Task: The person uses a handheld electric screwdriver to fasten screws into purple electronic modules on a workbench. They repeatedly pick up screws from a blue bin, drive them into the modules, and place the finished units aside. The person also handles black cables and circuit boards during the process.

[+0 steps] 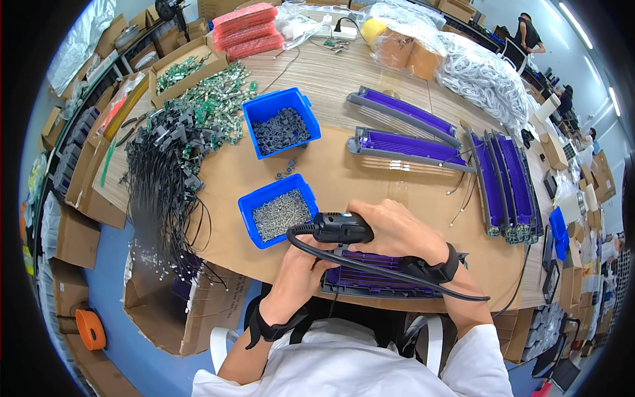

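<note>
My right hand [393, 228] is closed round a black electric screwdriver [344, 227], which lies level with its cable curling back under my wrist. Below it, near the table's front edge, rests a long purple-and-grey housing [377, 278]. My left hand [297, 268] grips the left end of this housing; the cable and screwdriver hide part of its fingers. Just beyond, a blue bin [246, 215] holds many small metal screws [281, 215]. Farther back, another blue bin [253, 142] contains dark grey small parts [283, 129], a few of which lie loose in front of it.
Two more purple housings [407, 145] lie at the back right, with several stacked upright beside them [506, 178]. Black cables and green circuit boards [205, 106] are heaped on the left. White cable bundles [483, 79] and red bubble-wrapped packs [246, 32] line the far edge. An open carton [155, 311] stands below left.
</note>
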